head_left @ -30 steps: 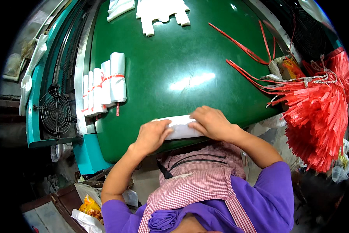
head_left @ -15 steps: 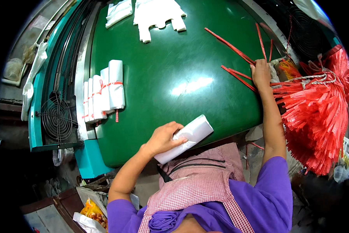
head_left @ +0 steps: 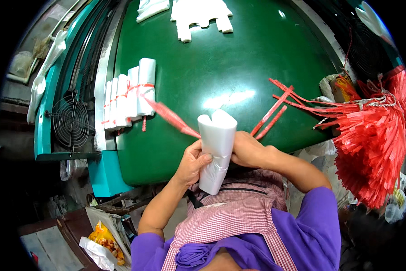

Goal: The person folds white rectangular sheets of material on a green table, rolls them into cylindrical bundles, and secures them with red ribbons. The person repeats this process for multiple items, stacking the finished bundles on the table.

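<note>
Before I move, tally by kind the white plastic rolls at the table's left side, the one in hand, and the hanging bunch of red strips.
Red-tied white plastic rolls on the green table: 5
Untidily creased white plastic roll in the left hand: 1
Hanging bunch of red plastic strips: 1
Total: 7

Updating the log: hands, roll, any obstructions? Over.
Left hand gripping white plastic roll. Right hand partly hidden behind it. Red strips jut out either side. Tied white rolls lie apart, farther left.
</note>
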Demonstrator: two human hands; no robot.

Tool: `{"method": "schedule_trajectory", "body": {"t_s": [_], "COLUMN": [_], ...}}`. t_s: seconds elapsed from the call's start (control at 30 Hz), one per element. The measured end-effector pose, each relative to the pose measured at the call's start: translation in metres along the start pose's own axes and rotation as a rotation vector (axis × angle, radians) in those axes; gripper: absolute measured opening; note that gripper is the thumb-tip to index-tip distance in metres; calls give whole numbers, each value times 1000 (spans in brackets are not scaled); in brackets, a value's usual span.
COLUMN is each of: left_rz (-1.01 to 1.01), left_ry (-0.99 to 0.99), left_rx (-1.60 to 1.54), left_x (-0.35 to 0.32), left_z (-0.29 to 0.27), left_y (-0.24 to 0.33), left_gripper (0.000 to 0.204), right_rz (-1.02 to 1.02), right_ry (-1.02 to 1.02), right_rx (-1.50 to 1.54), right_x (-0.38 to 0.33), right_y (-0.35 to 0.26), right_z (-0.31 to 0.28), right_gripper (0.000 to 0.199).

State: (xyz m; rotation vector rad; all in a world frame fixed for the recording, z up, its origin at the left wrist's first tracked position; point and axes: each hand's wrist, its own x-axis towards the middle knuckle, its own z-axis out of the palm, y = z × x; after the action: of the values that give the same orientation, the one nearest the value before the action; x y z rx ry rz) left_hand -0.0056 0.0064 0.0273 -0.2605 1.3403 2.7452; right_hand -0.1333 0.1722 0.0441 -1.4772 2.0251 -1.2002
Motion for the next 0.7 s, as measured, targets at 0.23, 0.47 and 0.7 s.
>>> {"method": "schedule_trajectory", "body": {"t_s": [0.23, 0.47, 0.7], "left_rz": [-63, 74, 244], "left_ry": [1, 103, 171], "left_rx": [156, 163, 52], "left_x": [9, 9, 3], "left_z": [-10, -12, -27], "left_y": [28, 35, 51], "left_gripper": [36, 30, 33], "right_rz": [103, 237, 431], "right_ry": [91, 100, 50], "right_rx": [142, 157, 472], "right_x": [-35, -26, -29], "right_y": [-1, 3, 20], "right_z": [6, -5, -30], "right_gripper": [14, 17, 19]}}
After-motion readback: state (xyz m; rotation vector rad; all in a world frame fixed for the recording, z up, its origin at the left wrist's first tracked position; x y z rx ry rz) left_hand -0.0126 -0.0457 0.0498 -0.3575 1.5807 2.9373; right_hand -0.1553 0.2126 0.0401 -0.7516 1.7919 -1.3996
